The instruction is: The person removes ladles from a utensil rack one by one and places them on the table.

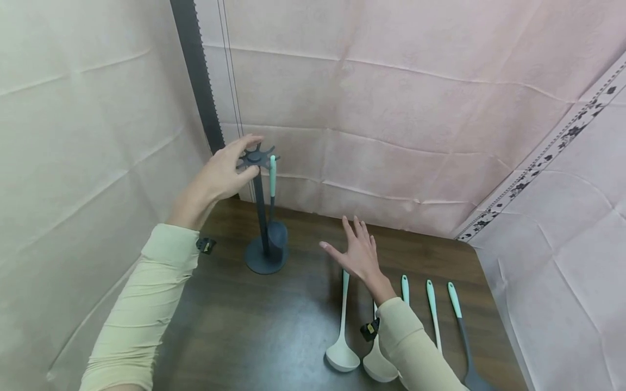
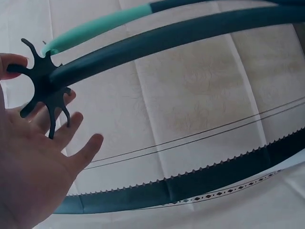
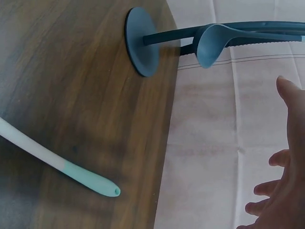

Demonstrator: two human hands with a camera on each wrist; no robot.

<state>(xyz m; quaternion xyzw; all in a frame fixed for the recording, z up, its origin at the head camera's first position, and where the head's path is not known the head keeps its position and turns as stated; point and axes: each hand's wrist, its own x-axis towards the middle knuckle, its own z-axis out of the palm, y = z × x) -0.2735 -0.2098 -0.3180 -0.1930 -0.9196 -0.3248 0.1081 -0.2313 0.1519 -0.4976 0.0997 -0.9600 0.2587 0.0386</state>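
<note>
A dark blue utensil stand (image 1: 264, 217) with a round base and a ring of hooks stands upright at the table's back left. My left hand (image 1: 227, 168) holds it at the top, thumb and fingers around the hooks (image 2: 43, 86). From one hook hangs a dark blue ladle (image 3: 212, 45) with a mint handle (image 1: 273, 176). My right hand (image 1: 361, 252) is raised over the table, fingers spread and holding nothing. Nearest below it lies a white ladle (image 1: 343, 355), its mint handle end (image 3: 93, 179) pointing toward the back.
Right of the white ladle lies another white utensil (image 1: 379, 366), partly hidden by my right sleeve. Further right are a mint-handled white utensil (image 1: 433, 315) and a dark blue one (image 1: 467, 347). Pale cloth (image 1: 391, 125) hangs along the table's back and sides.
</note>
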